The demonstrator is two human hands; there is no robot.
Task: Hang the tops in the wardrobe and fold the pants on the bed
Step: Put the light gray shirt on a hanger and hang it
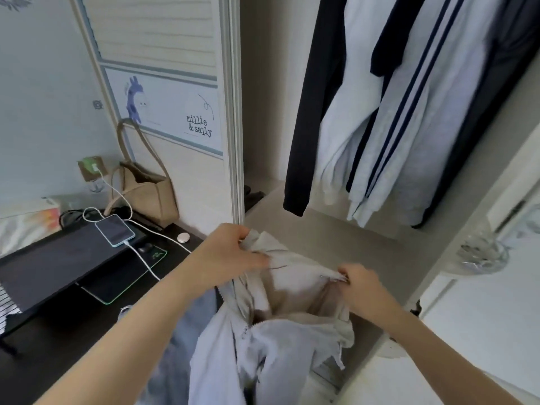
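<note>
Hoodie [280, 325], pale grey with beige lining, held up at lower centre of frame before open wardrobe [336, 229]. Left hand [233, 252] pinches its collar edge at centre; right hand [356, 283] pinches opposite edge just right. Hung tops [409, 112] upper right.

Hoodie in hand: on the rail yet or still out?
Out. Both the left hand and right hand grip the light hoodie below the hanging clothes; no hanger is visible.
</note>
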